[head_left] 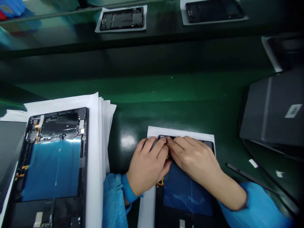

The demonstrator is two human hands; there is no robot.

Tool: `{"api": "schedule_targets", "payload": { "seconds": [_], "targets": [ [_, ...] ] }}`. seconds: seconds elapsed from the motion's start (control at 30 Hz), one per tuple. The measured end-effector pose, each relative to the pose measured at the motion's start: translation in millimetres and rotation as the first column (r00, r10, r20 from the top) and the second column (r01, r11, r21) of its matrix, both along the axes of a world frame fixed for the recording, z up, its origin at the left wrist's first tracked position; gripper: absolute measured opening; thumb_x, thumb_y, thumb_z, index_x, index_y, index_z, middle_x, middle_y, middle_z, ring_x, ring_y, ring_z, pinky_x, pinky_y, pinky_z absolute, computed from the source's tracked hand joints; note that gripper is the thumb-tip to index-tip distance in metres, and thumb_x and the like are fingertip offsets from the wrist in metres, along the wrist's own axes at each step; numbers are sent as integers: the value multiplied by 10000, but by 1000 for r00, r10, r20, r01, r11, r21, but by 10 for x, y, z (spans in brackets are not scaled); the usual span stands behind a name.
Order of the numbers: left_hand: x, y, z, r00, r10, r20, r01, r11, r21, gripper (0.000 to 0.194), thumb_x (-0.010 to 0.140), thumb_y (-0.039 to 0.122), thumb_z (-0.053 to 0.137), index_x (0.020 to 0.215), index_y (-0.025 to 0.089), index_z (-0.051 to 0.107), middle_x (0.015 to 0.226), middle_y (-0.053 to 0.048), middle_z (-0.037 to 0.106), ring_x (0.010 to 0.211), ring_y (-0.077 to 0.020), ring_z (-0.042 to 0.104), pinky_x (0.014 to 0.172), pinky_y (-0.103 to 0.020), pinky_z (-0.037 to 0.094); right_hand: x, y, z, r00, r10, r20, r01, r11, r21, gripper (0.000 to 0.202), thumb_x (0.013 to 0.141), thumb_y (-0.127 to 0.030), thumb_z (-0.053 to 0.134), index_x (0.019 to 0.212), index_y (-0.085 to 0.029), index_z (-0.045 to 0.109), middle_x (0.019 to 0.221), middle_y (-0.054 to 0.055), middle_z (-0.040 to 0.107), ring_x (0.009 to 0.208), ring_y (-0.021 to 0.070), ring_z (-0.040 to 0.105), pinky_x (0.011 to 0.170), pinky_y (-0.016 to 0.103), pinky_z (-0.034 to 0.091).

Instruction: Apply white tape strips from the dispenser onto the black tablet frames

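From the head camera we see an opened tablet (185,190) lying face down on a white paper sheet (180,131) on the green tabletop (166,95), just in front of us. Our left hand (147,166) and right hand (192,158) meet at its top edge, fingertips pressed together over a small part (165,138) near the frame's upper corner. We cannot tell whether they pinch it or only press it down, since the fingers cover most of it.

We judge the tablet to be stiff but fragile: a thin frame with a glossy blue film inside and small orange flex cables (160,182) along the left edge that would tear easily. It is best taken by the outer frame edges, never by the cables or the film.

Both wrists come in low from the bottom of the view in blue sleeves (114,199), palms down, fingers curled toward each other, the right forearm crossing over the tablet's blue panel.

To the left lies a second opened tablet (54,164) on a stack of white sheets (99,126). A dark grey box (273,107) sits at the right, and two more devices (122,19) rest on paper along the far side.
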State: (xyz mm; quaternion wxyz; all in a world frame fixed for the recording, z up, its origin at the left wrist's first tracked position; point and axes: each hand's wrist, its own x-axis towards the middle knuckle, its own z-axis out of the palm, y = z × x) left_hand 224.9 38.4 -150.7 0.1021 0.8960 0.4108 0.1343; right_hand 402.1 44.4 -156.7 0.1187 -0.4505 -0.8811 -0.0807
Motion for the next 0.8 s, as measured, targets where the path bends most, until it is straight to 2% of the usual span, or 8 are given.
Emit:
{"api": "schedule_targets", "payload": {
  "seconds": [0.17,0.33,0.43,0.53,0.63,0.7,0.73,0.8],
  "targets": [
    [-3,18,-4,1000,11,13,-11,1000,7,328,883,269,566,1169,112,607,1263,-94,628,1155,-280,528,992,-425,446,-41,-73,7,995,-26,94,26,1000,4,268,854,-104,518,1072,-46,664,738,59,557,712,192,496,615,318,377],
    [-18,24,11,998,18,53,-13,996,-91,419,838,315,671,1208,137,588,1301,-125,595,1209,-310,514,1033,-470,442,56,-259,48,998,63,13,-62,997,-52,262,873,-134,501,1069,-94,670,874,86,619,786,200,530,702,329,407],
    [-136,-161,102,965,185,189,-131,955,-265,484,834,312,687,1269,150,547,1423,-157,476,1327,-317,430,1104,-491,393,276,-479,91,993,58,-107,-65,996,-63,259,945,-225,464,1087,-152,668,1026,81,650,882,202,552,779,338,409],
    [-336,-495,277,799,511,318,-250,762,-597,505,879,351,640,1349,242,490,1528,-117,350,1405,-294,354,1133,-481,366,555,-687,55,992,-69,-110,72,997,22,260,958,-253,482,1085,-117,663,856,62,646,730,179,532,692,329,388],
    [-471,-781,461,570,754,326,-104,460,-882,525,891,461,619,1370,292,487,1525,-110,375,1365,-302,424,1066,-447,451,722,-784,-57,984,-138,-115,146,987,66,260,965,-244,471,1058,-96,664,785,50,612,617,148,498,627,314,371],
    [-471,-865,532,514,815,267,22,299,-954,553,879,521,617,1365,281,509,1489,-131,429,1302,-307,499,1012,-437,497,741,-788,-124,982,-115,-148,126,990,65,255,968,-229,458,1054,-105,663,763,37,591,596,139,500,616,309,377],
    [-449,-875,542,520,819,243,51,255,-966,569,865,536,629,1359,274,522,1463,-139,461,1262,-301,536,994,-432,508,734,-782,-146,981,-104,-162,115,991,65,249,967,-217,455,1052,-109,662,744,30,578,591,138,504,615,309,382],
    [-383,-847,517,552,802,228,37,249,-968,601,828,546,671,1343,262,543,1405,-144,519,1156,-271,606,962,-413,521,711,-764,-163,978,-89,-187,104,992,73,241,963,-187,441,1041,-120,658,727,22,567,596,137,518,619,307,396]
  ]
}}
